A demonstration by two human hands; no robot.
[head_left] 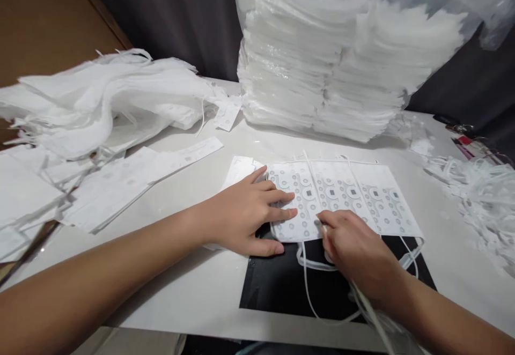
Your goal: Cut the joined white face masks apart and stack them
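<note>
A white printed fabric sheet [338, 199] with grey patterns lies partly over a black mat [289, 285]. Thin white cords [308, 285] run across it and loop below its near edge. My left hand [249, 213] rests flat, fingers spread, on the sheet's left end, its thumb by the mat. At the sheet's near edge, right of my left hand, my right hand [354, 245] is closed in a pinch on a white cord; more strands trail beneath its wrist.
A tall plastic-wrapped stack [330, 65] of white material stands at the back. Loose white fabric [104, 103] and printed pieces [116, 183] lie at left. Tangled white strips [483, 199] cover the right side. A brown board [44, 22] stands back left.
</note>
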